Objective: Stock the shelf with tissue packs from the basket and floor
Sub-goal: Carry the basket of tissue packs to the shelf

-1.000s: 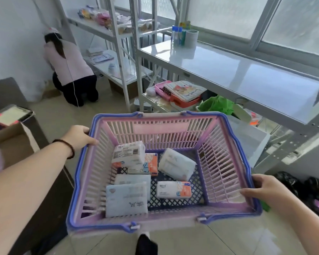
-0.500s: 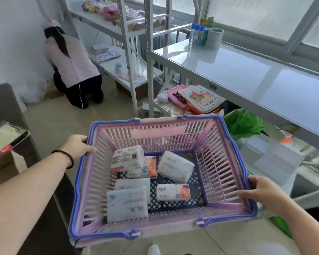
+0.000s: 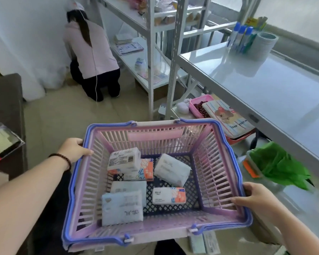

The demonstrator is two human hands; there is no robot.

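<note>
I hold a pink slatted basket point(image 3: 215, 173) with blue handles out in front of me. My left hand point(image 3: 73, 149) grips its left rim and my right hand point(image 3: 254, 198) grips its right rim. Several tissue packs lie on its floor: a white pack with a barcode point(image 3: 124, 160), a white and orange pack point(image 3: 168, 196), a plain white pack point(image 3: 171, 170) and a pale blue pack point(image 3: 122, 207) at the front. The white metal shelf point(image 3: 265, 78) stands to the right. Two narrow packs point(image 3: 204, 243) lie on the floor beneath the basket's front right corner.
A person in a pink top point(image 3: 89, 52) kneels at the far wall by a second shelf unit point(image 3: 147, 57). Bottles and a tape roll point(image 3: 263, 44) stand at the shelf's far end. A pink tray point(image 3: 197, 103), a cloth book and a green bag point(image 3: 280, 166) sit on lower levels. A dark cabinet point(image 3: 6, 111) stands at left.
The view has swung left and down: the shelf has slid to the right and the kneeling person sits more central. Both hands keep their hold on the basket; the packs have barely shifted.
</note>
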